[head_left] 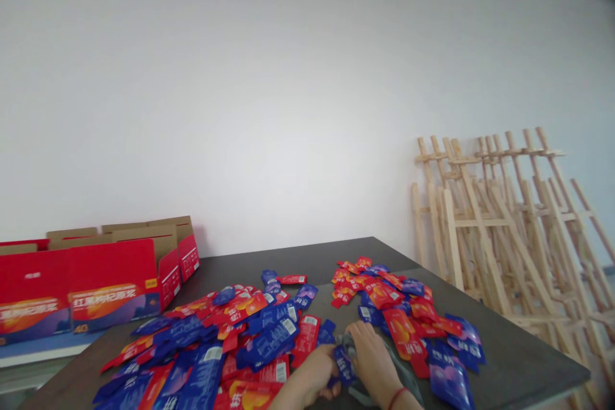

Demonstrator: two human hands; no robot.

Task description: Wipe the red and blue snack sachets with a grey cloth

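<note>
Near the front edge of the dark table, my left hand (313, 374) is closed round a small blue pouch (344, 366). A grey cloth (406, 370) is bunched under my right hand (371, 353), whose fingers press it against the top of that pouch. Part of the cloth hangs below my right wrist, which wears a red cord. To the left lies a large heap of red and blue pouches (250, 320), some showing barcodes. A second, smaller pile of red and blue pouches (403, 317) spreads out beyond and to the right of my right hand.
Open red cardboard boxes (113, 275) stand at the left, their flaps up, on a lower surface beside the table. The dark tabletop (519, 355) ends in a corner at the right. Several wooden easels (480, 224) lean against the white wall.
</note>
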